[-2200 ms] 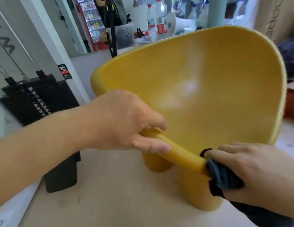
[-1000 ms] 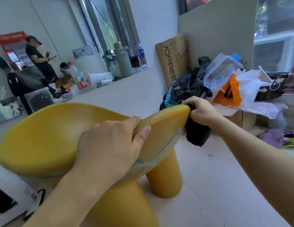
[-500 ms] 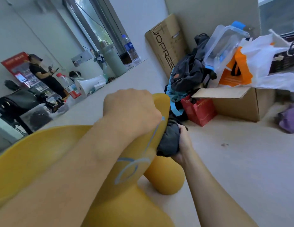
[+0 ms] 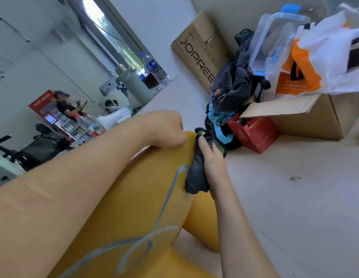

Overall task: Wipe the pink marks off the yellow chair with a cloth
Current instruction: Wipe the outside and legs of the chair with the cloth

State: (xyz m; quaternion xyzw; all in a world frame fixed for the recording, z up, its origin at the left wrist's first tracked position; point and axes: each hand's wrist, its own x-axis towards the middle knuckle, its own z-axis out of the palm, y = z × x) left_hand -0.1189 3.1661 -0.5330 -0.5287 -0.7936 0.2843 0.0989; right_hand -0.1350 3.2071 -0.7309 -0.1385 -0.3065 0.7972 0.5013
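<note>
The yellow chair (image 4: 146,197) is tipped on its side and fills the lower middle of the head view. Light blue-grey scribbled lines (image 4: 168,197) run down its outer side; I see no pink marks here. My left hand (image 4: 164,129) grips the chair's upper rim, my forearm lying across the shell. My right hand (image 4: 210,161) holds a bunched dark cloth (image 4: 194,177) and presses it against the chair's outer side just under the rim, at the top of the blue-grey line.
Behind the chair stand a red paper bag (image 4: 254,135), an open cardboard box (image 4: 307,117) piled with plastic bags, a dark backpack (image 4: 234,81) and a tall carton (image 4: 200,51). A person (image 4: 64,105) stands far left by bottles on a ledge.
The view has swung closer over the chair's outer side. My right hand with the cloth slid from the rim's tip down onto the outer side; my left hand stayed gripping the rim.
</note>
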